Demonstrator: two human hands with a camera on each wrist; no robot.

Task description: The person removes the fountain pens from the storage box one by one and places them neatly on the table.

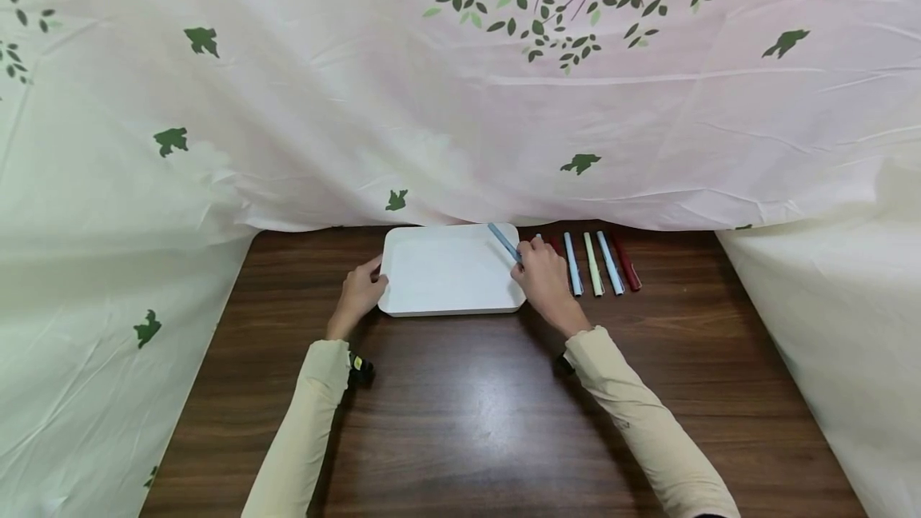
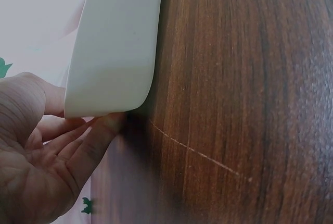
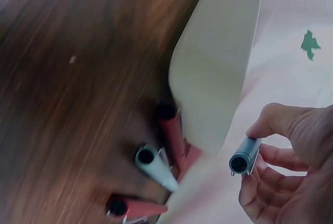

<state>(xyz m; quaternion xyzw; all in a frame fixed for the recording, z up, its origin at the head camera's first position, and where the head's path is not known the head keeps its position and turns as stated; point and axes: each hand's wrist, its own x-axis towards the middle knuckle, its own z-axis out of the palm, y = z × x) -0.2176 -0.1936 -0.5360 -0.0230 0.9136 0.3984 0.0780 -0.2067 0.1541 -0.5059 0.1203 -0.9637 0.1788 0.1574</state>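
A white rectangular tray (image 1: pixel 449 274) lies on the table at the far edge. My left hand (image 1: pixel 358 294) grips its left side, thumb at the rim and fingers against the outer wall, as the left wrist view shows of the hand (image 2: pixel 52 156). Over the tray's right side, my right hand (image 1: pixel 544 276) pinches a blue pen (image 1: pixel 504 241), which slants to the upper left above the tray. In the right wrist view this pen (image 3: pixel 244 156) sits between thumb and fingers, its end facing the camera. Part of the tray's right edge is hidden by the hand.
Right of the tray stands a row of pens: a blue pen (image 1: pixel 572 264), a pale yellow pen (image 1: pixel 593 264), a light blue pen (image 1: pixel 611 264) and a dark red pen (image 1: pixel 627 264). Others are partly hidden behind my right hand. A patterned cloth (image 1: pixel 460 118) hangs behind the wooden table (image 1: pixel 460 422).
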